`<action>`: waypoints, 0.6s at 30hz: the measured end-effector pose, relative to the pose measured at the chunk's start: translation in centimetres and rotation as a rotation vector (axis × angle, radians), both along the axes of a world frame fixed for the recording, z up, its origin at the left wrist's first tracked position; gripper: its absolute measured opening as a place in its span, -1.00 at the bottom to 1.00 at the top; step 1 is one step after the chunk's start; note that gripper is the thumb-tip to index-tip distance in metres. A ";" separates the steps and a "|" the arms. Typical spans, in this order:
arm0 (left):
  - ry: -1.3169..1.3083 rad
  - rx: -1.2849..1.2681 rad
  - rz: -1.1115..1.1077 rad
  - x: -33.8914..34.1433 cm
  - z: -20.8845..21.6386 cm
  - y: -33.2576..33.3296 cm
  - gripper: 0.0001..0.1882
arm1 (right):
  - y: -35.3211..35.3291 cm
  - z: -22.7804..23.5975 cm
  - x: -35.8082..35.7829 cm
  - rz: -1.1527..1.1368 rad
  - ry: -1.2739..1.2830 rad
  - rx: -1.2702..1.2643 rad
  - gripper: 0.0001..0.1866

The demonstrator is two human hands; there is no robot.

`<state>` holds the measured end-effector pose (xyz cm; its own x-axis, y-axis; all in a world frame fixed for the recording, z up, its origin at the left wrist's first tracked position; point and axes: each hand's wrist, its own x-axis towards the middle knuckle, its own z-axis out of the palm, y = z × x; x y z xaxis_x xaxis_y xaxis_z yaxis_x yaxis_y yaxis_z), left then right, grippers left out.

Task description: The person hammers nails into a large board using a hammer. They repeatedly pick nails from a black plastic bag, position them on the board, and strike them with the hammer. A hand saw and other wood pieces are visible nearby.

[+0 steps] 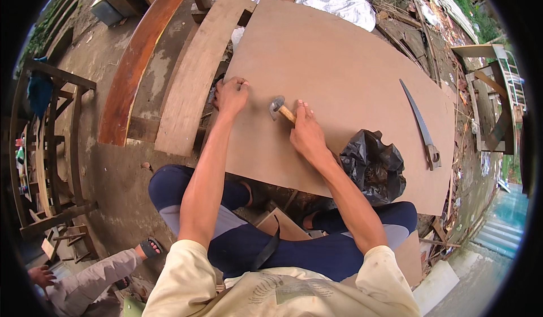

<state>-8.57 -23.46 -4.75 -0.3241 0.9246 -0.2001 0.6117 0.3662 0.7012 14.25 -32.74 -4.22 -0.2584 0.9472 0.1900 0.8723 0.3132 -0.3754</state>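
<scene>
A large brown sheet of board lies flat in front of me. My left hand rests at its left edge, fingers curled in; whether they grip the edge or a small thing is hidden. My right hand is closed around the wooden handle of a hammer, close to its metal head. The hammer head is over the board, a short way right of my left hand. A crumpled black plastic bag sits on the board by my right forearm, and its contents cannot be made out.
A handsaw lies near the board's right side. Left of the board are a pale plank and a dark varnished plank. A wooden frame stands far left. Another person's leg shows at the lower left. White sheeting lies behind.
</scene>
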 end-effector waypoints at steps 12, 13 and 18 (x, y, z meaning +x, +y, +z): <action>-0.294 0.355 -0.316 1.5 -1.5 -3.0 -0.76 | 1.0 2.1 0.6 -0.101 0.101 -0.281 -0.56; -0.274 0.316 -0.355 1.3 -1.2 -3.1 -0.76 | 0.9 1.7 0.7 -0.093 0.165 -0.274 -0.58; -0.312 0.087 -0.488 0.6 1.4 -5.2 -0.76 | -0.9 1.7 0.6 -0.309 0.352 -0.242 -0.56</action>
<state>-7.99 -28.63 -3.34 0.2056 0.9694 -0.1340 0.4545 0.0267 0.8903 14.84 -33.63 -2.53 0.0801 0.9966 -0.0188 0.7186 -0.0708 -0.6918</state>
